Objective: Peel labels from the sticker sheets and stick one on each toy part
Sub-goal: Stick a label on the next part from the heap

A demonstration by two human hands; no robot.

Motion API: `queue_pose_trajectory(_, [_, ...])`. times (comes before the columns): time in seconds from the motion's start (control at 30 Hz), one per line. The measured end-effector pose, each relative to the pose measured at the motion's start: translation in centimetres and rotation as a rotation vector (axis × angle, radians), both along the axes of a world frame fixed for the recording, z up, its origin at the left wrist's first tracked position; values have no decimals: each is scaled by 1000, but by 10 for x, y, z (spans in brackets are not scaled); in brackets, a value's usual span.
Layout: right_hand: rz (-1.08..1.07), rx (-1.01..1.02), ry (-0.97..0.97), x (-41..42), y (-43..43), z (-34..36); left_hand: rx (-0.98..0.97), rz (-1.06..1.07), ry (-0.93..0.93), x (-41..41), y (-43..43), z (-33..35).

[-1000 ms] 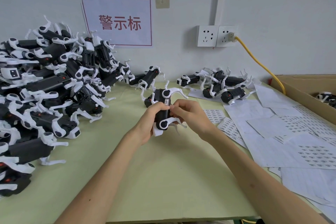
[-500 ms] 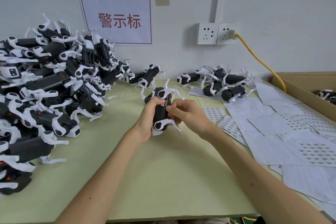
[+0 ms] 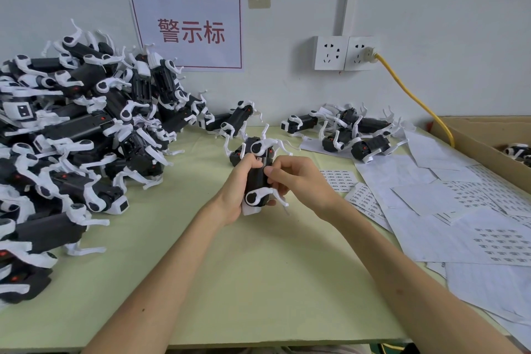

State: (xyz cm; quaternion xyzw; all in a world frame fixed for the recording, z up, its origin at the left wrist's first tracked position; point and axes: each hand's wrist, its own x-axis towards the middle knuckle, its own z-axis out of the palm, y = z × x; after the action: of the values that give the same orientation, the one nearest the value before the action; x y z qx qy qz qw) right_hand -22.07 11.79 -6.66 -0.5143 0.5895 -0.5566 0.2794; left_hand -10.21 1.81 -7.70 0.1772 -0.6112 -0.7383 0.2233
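You hold one toy part [image 3: 255,181] upright over the middle of the surface [image 3: 258,282], between both hands. Your left hand [image 3: 237,192] is wrapped around its black body from the left side. Your right hand [image 3: 301,181] meets it from the right: the thumb presses on the black body and the fingers curl behind it. The sticker sheets [image 3: 459,210] lie along the right edge, and a big pile of toy parts [image 3: 71,138] along the left edge.
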Motion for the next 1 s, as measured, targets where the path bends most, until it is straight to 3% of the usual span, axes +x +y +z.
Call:
queue_pose_trajectory(0.27, [-6, -5, -6, 0, 0, 0, 6, 39, -17, -1, 1, 0])
queue_pose_trajectory(0.53, [10, -4, 1, 2, 0, 1, -128, 163, -210, 2, 1, -1])
queue_pose_trajectory(0.77, [20, -15, 0, 4, 1, 2, -123, 170, -179, 2, 2, 0])
queue_pose_trajectory(1.0, [14, -12, -22, 2, 1, 2, 39, 82, 56, -1, 1, -1])
